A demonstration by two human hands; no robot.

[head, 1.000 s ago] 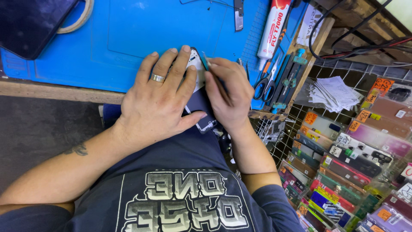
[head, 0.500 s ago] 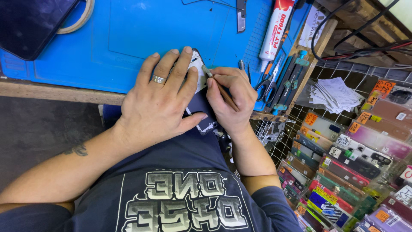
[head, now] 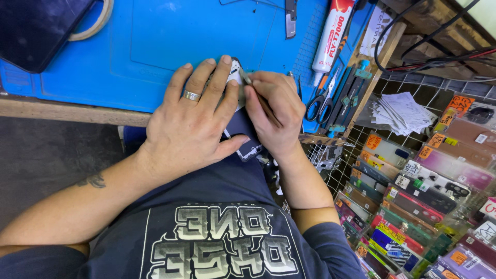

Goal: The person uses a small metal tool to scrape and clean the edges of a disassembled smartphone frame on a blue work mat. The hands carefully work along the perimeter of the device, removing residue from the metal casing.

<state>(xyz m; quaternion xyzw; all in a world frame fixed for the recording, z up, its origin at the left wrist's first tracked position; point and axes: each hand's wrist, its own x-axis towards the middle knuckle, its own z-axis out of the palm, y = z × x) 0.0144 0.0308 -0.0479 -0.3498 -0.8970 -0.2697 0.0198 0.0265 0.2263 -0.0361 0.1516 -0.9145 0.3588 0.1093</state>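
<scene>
1. Left hand [head: 194,121]: I see it laid flat, fingers spread, palm pressing down on the phone [head: 235,77] at the near edge of the blue mat [head: 155,46]. It clamps rather than grips; only a pale strip of the device shows past the fingertips. Compared with a second ago the hand has barely shifted.
2. Phone: it lies on the mat at the surface's front edge, mostly hidden under both hands.
3. Tool [head: 247,80]: a thin pointed implement. A second ago a teal tip stood beside the phone's upper corner; now a grey tip sits against the phone's right edge, lower and closer in. I judge the prying or scraping along that edge to be under way, not finished.
4. Right hand [head: 274,116]: closed in a pencil-style pinch on the tool, fingers curled, knuckles touching the left hand's fingers.
5. Periphery, rightwards: scissors [head: 320,103] and a glue tube [head: 331,36] rest untouched on the mat's right side; a rack of cases [head: 413,191] stands beyond the surface.
</scene>
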